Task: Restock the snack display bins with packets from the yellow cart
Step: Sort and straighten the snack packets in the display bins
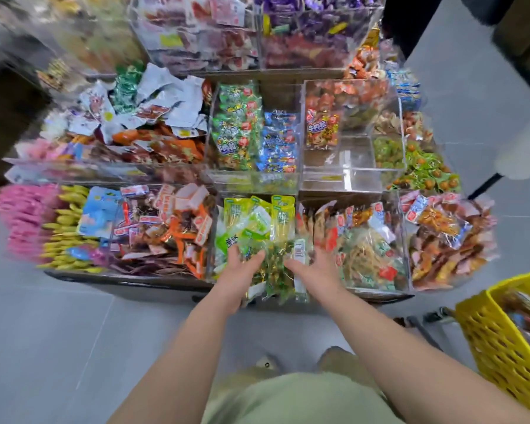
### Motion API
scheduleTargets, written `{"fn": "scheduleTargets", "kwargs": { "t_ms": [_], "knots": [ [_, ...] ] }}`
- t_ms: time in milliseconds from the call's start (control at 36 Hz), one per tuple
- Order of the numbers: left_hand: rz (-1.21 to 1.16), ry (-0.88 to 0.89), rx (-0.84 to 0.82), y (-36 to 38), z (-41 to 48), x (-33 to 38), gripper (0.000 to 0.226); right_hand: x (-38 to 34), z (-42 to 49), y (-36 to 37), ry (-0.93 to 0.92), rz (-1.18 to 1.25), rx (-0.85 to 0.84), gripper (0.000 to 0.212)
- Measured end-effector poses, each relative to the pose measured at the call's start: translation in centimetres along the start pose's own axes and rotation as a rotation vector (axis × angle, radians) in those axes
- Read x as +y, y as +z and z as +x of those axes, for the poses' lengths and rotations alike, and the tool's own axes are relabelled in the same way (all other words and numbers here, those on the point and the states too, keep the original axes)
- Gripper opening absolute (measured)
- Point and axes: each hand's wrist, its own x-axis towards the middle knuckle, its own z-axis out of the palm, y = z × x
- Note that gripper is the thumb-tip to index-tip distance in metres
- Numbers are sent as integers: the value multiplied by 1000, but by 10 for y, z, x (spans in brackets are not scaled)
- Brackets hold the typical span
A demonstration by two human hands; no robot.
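Note:
A clear bag of green snack packets [276, 272] hangs between my hands over the front edge of the display. My left hand [239, 275] grips its left side, fingers curled round the plastic. On the bag's right side lies my right hand [311, 269], fingers around its edge by a white label. Just behind the bag is a clear front-row bin of green packets [251, 218]. The yellow cart [502, 341] stands at the lower right with packets inside.
Tiered clear bins hold many coloured snack packets; one middle-row bin [343, 166] is almost bare. A person's white sleeve [523, 142] reaches in at the right. Grey floor tiles lie in front, and my shoes show below.

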Motion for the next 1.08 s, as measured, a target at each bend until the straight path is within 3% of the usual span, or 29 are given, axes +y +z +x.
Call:
{"fn": "scheduleTargets", "kwargs": {
  "t_ms": [194,306,361,528,611,750,861,972,1028,1083],
  "knots": [
    [-31,-33,-54,6,16,27,76,-46,5,20,-296,-213,-144,66],
    [-302,-92,-20,2,31,39,112,-63,23,14,-407,-232,-260,78],
    [-399,-102,-28,-1,38,45,117,-70,35,7,-422,-205,-329,76],
    [-574,-64,39,-8,58,66,46,-88,73,-11,-472,-102,-319,51],
    [-619,-75,47,-16,63,77,24,-93,86,-19,-408,54,-278,45],
    [-671,-83,74,-33,74,85,48,-98,108,-31,-193,397,-183,54],
    [-808,-55,21,-52,77,93,44,-109,119,-38,68,689,-182,62],
    [-858,-29,8,-68,81,103,46,-112,129,-40,165,898,-177,69],
    [-839,-2,14,-74,84,108,48,-113,134,-39,174,920,-175,60],
    [-828,4,17,-82,90,113,46,-117,136,-36,159,905,-175,38]
  ]
}}
